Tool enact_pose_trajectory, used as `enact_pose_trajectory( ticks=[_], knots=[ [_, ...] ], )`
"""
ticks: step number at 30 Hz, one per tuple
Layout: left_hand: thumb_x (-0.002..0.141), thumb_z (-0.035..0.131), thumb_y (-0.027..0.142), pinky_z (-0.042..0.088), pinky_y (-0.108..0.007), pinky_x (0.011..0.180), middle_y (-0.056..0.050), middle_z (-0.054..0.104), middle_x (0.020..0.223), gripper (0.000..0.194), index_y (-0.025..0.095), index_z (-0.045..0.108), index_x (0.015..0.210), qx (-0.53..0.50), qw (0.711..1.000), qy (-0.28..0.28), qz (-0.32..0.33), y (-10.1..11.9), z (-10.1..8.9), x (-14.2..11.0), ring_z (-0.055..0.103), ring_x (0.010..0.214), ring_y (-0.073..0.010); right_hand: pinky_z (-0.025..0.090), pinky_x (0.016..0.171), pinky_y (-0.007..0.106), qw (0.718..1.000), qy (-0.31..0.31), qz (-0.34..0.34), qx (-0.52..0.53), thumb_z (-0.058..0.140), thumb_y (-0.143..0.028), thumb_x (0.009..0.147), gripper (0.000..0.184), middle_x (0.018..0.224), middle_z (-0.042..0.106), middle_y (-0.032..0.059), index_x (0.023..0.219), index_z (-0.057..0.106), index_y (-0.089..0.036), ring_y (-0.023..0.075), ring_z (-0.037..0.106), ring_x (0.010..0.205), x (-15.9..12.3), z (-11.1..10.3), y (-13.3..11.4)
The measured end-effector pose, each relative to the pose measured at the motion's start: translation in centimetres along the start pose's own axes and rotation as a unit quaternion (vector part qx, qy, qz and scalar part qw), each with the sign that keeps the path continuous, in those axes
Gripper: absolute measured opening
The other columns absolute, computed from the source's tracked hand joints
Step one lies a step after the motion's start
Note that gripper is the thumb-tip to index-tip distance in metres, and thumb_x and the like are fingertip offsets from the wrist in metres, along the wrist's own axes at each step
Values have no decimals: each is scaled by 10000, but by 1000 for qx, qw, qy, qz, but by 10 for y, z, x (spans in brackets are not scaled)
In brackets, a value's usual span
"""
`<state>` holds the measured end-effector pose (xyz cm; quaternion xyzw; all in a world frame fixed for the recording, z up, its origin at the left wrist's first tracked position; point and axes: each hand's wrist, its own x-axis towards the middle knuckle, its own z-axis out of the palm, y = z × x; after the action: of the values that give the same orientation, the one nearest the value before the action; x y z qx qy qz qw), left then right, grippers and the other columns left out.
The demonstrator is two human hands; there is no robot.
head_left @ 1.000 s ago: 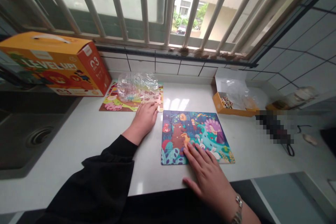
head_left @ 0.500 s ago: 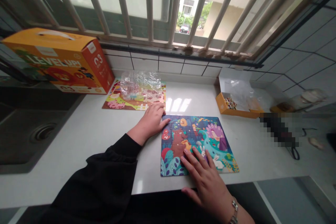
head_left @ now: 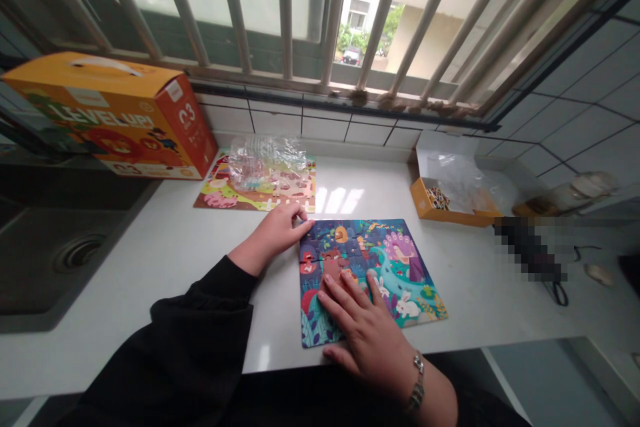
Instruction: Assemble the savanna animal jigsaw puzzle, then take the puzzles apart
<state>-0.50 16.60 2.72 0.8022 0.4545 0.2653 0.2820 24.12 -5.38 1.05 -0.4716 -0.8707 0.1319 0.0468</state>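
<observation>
An assembled jigsaw puzzle (head_left: 395, 280) with a forest animal picture lies flat on the white counter in front of me. My left hand (head_left: 285, 227) is at its far left corner, fingers curled inward and thumb pressed against the corner. Across the lower middle of the picture rests my right hand (head_left: 367, 330), open and flat with the fingers spread, covering part of the bear. Visible around that hand are white rabbits and a peacock. A gap line runs between some pieces on the puzzle's left side.
Behind my left hand lies a farm picture puzzle (head_left: 255, 199) under crumpled clear plastic (head_left: 267, 160). An orange carton (head_left: 115, 113) stands beside the sink (head_left: 55, 233). At right are a small open box (head_left: 453, 213) holding pieces and plastic, and a blurred dark object (head_left: 533, 250).
The puzzle has shifted slightly left and turned a little. My right hand has slid left with it. My left hand's fingers have curled in more at the corner.
</observation>
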Motion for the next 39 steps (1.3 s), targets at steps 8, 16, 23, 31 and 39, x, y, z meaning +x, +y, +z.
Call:
enact_pose_trajectory(
  ticks=[8, 16, 23, 31, 39],
  knots=[
    [944, 737, 453, 389, -290, 615, 69, 581, 648, 276, 232, 634, 1072, -153, 985, 19, -73, -9, -13, -2, 577, 606, -176, 27, 1388, 768, 998, -42, -11, 50, 555, -702, 1098, 812, 1886, 271, 49, 1795, 342, -344, 383, 171, 1769, 52, -15, 11],
    [795, 893, 448, 616, -413, 888, -77, 823, 1022, 567, 198, 639, 1236, -306, 940, 98, -114, -39, -10, 7, 796, 975, -272, 103, 1360, 817, 998, -13, -28, 55, 747, -655, 1021, 838, 1857, 360, 108, 1732, 461, -318, 425, 239, 1740, 114, -20, 13],
    [839, 857, 383, 639, -453, 953, -128, 859, 1160, 444, 179, 749, 1218, -282, 946, 95, -125, -43, -12, 6, 822, 1044, -307, 515, 1174, 526, 975, 179, -18, 129, 587, -457, 1146, 323, 1422, 748, 143, 1324, 754, -245, 313, 676, 1332, 159, -44, 72],
    [940, 807, 429, 631, -377, 853, -88, 869, 1085, 292, 206, 805, 1128, -240, 957, 112, -117, -29, -11, 3, 807, 960, -260, 537, 1114, 580, 946, 289, 112, 97, 595, -406, 1107, 301, 1262, 775, 191, 1235, 749, -181, 377, 694, 1226, 148, -46, 146],
    [784, 943, 566, 545, -271, 607, -56, 816, 894, 483, 181, 775, 1022, -293, 918, 204, -174, -35, -8, 6, 717, 683, -178, 554, 1130, 540, 959, 257, 25, 112, 608, -314, 1116, 202, 1274, 772, 167, 1222, 740, -204, 341, 700, 1252, 150, -47, 117]
  ],
)
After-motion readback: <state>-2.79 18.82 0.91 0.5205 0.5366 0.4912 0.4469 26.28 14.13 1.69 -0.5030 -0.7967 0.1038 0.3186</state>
